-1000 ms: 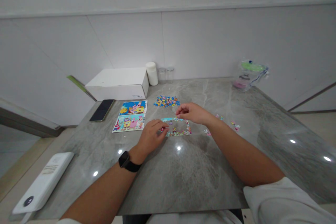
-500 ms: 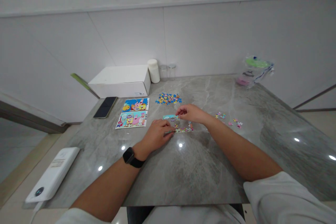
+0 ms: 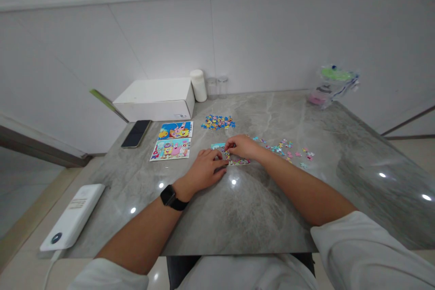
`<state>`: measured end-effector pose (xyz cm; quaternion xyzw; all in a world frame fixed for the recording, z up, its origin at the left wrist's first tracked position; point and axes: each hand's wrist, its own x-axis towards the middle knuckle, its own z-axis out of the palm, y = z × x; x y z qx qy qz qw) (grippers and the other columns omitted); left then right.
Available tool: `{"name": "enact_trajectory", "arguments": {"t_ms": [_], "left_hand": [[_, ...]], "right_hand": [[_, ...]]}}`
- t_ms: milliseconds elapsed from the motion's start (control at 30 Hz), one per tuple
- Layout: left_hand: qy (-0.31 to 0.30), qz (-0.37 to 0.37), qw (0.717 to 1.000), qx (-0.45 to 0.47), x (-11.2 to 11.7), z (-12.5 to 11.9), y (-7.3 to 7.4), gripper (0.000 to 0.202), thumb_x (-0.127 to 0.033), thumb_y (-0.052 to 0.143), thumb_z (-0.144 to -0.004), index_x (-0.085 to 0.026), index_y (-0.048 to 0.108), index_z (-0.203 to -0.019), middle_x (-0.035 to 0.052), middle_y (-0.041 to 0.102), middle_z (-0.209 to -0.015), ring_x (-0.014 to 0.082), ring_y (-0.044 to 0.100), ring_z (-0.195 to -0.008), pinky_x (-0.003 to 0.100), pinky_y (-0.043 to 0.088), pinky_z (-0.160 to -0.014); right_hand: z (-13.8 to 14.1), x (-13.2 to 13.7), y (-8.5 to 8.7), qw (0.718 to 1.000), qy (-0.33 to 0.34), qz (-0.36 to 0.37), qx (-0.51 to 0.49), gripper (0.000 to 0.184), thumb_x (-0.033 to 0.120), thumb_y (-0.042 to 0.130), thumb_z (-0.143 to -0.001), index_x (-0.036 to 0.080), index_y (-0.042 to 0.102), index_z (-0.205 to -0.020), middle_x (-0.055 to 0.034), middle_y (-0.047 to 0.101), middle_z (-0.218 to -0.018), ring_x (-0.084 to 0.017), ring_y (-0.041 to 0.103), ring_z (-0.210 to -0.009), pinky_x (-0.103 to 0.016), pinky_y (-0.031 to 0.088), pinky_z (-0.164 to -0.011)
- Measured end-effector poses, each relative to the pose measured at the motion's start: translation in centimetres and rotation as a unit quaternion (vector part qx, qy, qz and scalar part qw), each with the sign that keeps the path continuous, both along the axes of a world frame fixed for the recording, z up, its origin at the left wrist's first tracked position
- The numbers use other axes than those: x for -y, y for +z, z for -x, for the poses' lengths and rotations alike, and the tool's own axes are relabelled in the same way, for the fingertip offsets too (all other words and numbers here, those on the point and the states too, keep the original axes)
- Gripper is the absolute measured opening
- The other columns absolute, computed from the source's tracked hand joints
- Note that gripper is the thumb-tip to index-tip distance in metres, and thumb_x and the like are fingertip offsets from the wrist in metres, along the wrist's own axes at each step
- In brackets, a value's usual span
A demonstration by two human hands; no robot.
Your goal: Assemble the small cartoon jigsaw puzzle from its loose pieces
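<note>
A person in a white short-sleeved top sits at a grey marble-patterned table (image 3: pixel 258 217), both bare hands over a part-built SpongeBob jigsaw puzzle (image 3: pixel 242 161) that lies flat just in front of them. The left hand (image 3: pixel 205 170), below a black smartwatch (image 3: pixel 168 195), rests at the puzzle's near left corner, its fingers spread apart, the thumb well clear of the forefinger. The right hand (image 3: pixel 244 147) reaches in from the other side. Half a second ago it was poised at the puzzle's far edge; now it has come inward over the left half, so the two hands almost meet. I take this to mean that the work has shifted from the border to the inside of the picture. Its thumb and forefinger tips are close together, though from where I stand I cannot tell whether they meet or clamp a piece. With the right forearm lowered, more loose pieces (image 3: pixel 278 150) show beyond it, scattered to the right of the puzzle, while a heap of mostly blue and yellow pieces (image 3: pixel 218 122) lies behind. To the left, two cartoon picture sheets (image 3: pixel 171 149) lie one above the other beside a dark smartphone (image 3: pixel 136 134); a white cardboard box (image 3: pixel 152 95) and a white bottle (image 3: pixel 199 86) stand near the wall.
</note>
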<state>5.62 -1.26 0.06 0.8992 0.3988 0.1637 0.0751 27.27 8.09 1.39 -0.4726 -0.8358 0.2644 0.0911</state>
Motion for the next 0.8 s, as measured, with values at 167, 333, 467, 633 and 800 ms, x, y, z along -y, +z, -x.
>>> {"name": "enact_trajectory", "arguments": {"t_ms": [167,333,467,633,800], "left_hand": [[0.003,-0.001,1.000,-0.007,0.04,-0.06,0.00,0.027,-0.036,0.068,-0.099,-0.031,0.077,-0.124,0.0077,0.067,-0.121,0.0272,0.060,-0.110,0.047,0.045,-0.098],[-0.001,-0.002,1.000,-0.009,0.12,-0.09,0.13,0.027,-0.036,0.067,-0.100,-0.030,0.077,-0.124,0.0083,0.067,-0.121,0.0272,0.060,-0.111,0.047,0.045,-0.098],[0.001,-0.001,1.000,-0.011,0.20,-0.11,0.24,0.028,-0.036,0.067,-0.100,-0.030,0.077,-0.125,0.0085,0.067,-0.121,0.0272,0.060,-0.111,0.047,0.046,-0.099],[0.002,0.002,1.000,-0.014,0.25,-0.15,0.39,0.029,-0.035,0.068,-0.099,-0.030,0.076,-0.126,0.0085,0.067,-0.121,0.0272,0.060,-0.112,0.048,0.046,-0.100],[-0.001,0.003,1.000,-0.016,0.26,-0.20,0.49,0.028,-0.035,0.066,-0.100,-0.029,0.076,-0.126,0.0090,0.067,-0.120,0.0275,0.060,-0.112,0.048,0.046,-0.101]], "right_hand": [[0.20,0.18,0.19,1.000,0.003,0.002,0.014,0.021,0.012,0.071,-0.088,0.022,0.084,-0.102,-0.0023,0.083,-0.099,-0.016,0.074,-0.090,-0.022,0.050,-0.079],[0.38,0.25,0.12,1.000,0.004,-0.005,0.023,0.022,0.012,0.070,-0.089,0.022,0.084,-0.102,-0.0025,0.083,-0.099,-0.016,0.075,-0.091,-0.022,0.050,-0.080],[0.51,0.37,0.02,0.999,0.007,-0.028,0.041,0.022,0.014,0.069,-0.090,0.022,0.084,-0.103,-0.0031,0.083,-0.100,-0.017,0.075,-0.092,-0.024,0.050,-0.080],[0.60,0.48,-0.04,0.997,0.019,-0.051,0.062,0.021,0.016,0.070,-0.089,0.022,0.084,-0.103,-0.0045,0.083,-0.101,-0.019,0.074,-0.092,-0.026,0.049,-0.081],[0.55,0.44,-0.37,0.996,0.025,-0.061,0.062,0.020,0.016,0.071,-0.087,0.022,0.084,-0.102,-0.0043,0.083,-0.100,-0.019,0.074,-0.092,-0.026,0.048,-0.081]]}}
